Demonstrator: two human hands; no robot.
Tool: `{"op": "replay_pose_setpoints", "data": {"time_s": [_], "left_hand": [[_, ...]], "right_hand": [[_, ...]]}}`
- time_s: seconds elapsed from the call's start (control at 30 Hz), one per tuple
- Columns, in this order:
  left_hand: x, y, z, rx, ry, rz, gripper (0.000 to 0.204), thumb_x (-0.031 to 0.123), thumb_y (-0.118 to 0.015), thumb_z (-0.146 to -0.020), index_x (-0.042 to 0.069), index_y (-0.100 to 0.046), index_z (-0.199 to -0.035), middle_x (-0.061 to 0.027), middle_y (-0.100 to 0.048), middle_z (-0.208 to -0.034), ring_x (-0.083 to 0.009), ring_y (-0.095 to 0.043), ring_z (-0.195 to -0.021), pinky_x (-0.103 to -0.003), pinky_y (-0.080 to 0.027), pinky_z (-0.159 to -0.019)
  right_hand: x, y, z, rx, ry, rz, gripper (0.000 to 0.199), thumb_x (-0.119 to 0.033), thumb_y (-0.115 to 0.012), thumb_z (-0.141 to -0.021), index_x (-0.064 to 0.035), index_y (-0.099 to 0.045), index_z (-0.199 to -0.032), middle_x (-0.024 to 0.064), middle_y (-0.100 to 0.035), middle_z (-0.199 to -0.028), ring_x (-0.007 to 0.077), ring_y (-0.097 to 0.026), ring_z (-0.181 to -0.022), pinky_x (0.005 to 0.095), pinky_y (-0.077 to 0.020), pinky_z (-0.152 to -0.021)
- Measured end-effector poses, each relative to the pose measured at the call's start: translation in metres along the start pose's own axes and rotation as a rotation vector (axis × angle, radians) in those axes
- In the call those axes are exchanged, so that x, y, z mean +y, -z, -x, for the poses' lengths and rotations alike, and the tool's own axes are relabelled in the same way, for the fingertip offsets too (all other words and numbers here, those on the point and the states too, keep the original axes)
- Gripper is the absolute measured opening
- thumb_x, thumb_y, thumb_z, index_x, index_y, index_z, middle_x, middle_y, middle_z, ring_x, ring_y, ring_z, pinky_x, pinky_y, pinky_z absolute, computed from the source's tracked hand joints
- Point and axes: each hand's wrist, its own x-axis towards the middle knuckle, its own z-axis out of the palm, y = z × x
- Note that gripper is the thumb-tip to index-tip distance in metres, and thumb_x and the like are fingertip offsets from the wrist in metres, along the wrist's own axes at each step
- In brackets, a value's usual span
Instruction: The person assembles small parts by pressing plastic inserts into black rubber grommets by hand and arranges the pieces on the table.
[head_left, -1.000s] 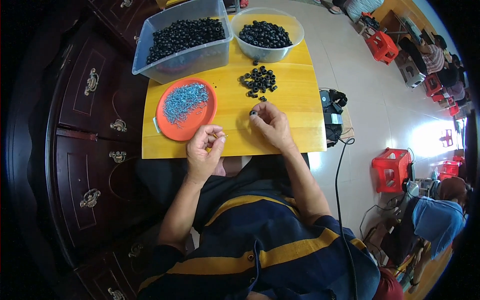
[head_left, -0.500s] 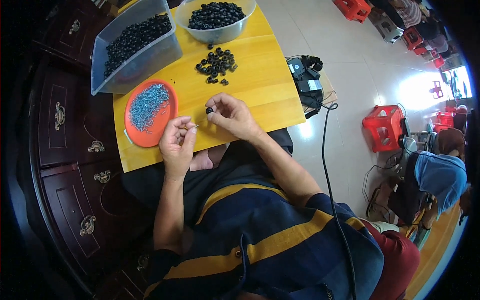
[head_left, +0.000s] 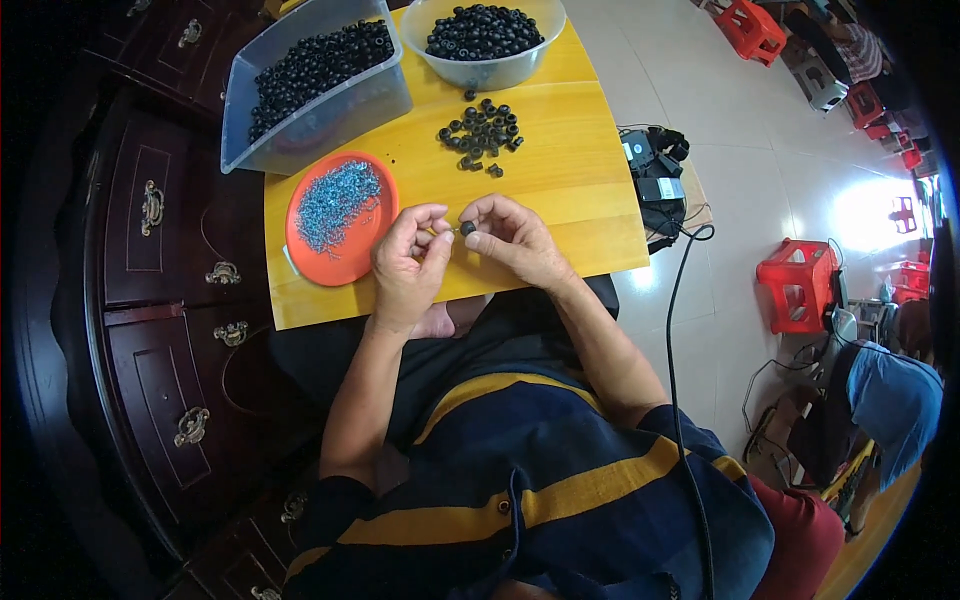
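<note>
Above the near part of the yellow table [head_left: 560,225], my left hand [head_left: 405,265] pinches a thin, short metal screw [head_left: 454,231] between thumb and forefinger. My right hand [head_left: 525,248] grips a small round black knob [head_left: 467,228] in its fingertips. The screw's tip points at the knob and is right at it; whether it has entered a hole is too small to tell. To the left of my left hand lies an orange plate [head_left: 383,222] with a heap of silvery screws [head_left: 335,205]. Loose black knobs [head_left: 480,132] lie farther back.
A clear rectangular bin [head_left: 350,118] full of black knobs stands at the back left, beside a round clear bowl [head_left: 485,73] of them. Dark drawers [head_left: 150,210] flank the table's left. Black devices with a cable [head_left: 672,330] sit at its right, near a red stool [head_left: 795,285].
My hands have come together, bringing the screw tip up to the black knob. The whole view has shifted, so the table appears farther right.
</note>
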Motion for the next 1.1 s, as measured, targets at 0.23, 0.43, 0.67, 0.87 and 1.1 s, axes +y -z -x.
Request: {"op": "replay_pose_setpoints", "data": {"time_s": [0.23,0.43,0.67,0.87,1.1], "left_hand": [[0.001,0.001,-0.001,-0.025,-0.007,-0.023,0.03,-0.005,-0.064,-0.091,0.002,-0.06,-0.12,-0.0004,-0.064,-0.096,-0.0031,-0.059,-0.077,-0.018,-0.048,-0.069],[0.005,0.006,-0.005,0.022,-0.028,-0.024,0.031,-0.007,-0.066,-0.087,0.002,-0.063,-0.116,-0.0031,-0.068,-0.092,-0.0061,-0.063,-0.071,-0.021,-0.051,-0.063],[0.011,0.007,-0.009,0.001,-0.154,-0.226,0.034,-0.006,-0.068,-0.085,0.003,-0.062,-0.117,-0.008,-0.069,-0.089,-0.0129,-0.067,-0.068,-0.026,-0.054,-0.061],[0.013,0.008,-0.009,-0.004,-0.199,-0.309,0.035,-0.005,-0.069,-0.085,0.004,-0.061,-0.118,-0.01,-0.069,-0.089,-0.0162,-0.068,-0.067,-0.029,-0.054,-0.061],[0.016,0.007,-0.009,-0.026,-0.196,-0.347,0.036,-0.005,-0.069,-0.085,0.005,-0.062,-0.119,-0.0109,-0.071,-0.09,-0.0179,-0.069,-0.069,-0.03,-0.055,-0.061]], "right_hand": [[-0.002,0.0,0.0,-0.004,0.014,0.026,0.022,-0.004,-0.069,-0.094,-0.0012,-0.061,-0.114,-0.002,-0.061,-0.096,0.0061,-0.058,-0.088,0.023,-0.0495,-0.081],[0.002,0.0,0.0,0.037,-0.012,0.125,0.023,-0.008,-0.069,-0.093,-0.0011,-0.063,-0.115,-0.0022,-0.062,-0.094,0.006,-0.058,-0.087,0.0232,-0.0492,-0.079],[-0.002,-0.007,-0.002,0.036,0.029,0.273,0.021,-0.005,-0.063,-0.098,-0.0009,-0.064,-0.118,-0.0004,-0.063,-0.098,0.0084,-0.058,-0.088,0.025,-0.0498,-0.082],[-0.001,0.003,-0.003,-0.012,0.293,0.602,0.029,-0.007,-0.063,-0.098,-0.0034,-0.063,-0.126,0.0021,-0.065,-0.1,0.01,-0.059,-0.091,0.0275,-0.0505,-0.083],[-0.003,-0.008,0.001,0.079,0.057,0.34,0.024,-0.01,-0.065,-0.098,-0.0022,-0.061,-0.12,0.0025,-0.063,-0.097,0.0075,-0.059,-0.088,0.0249,-0.0506,-0.076]]}}
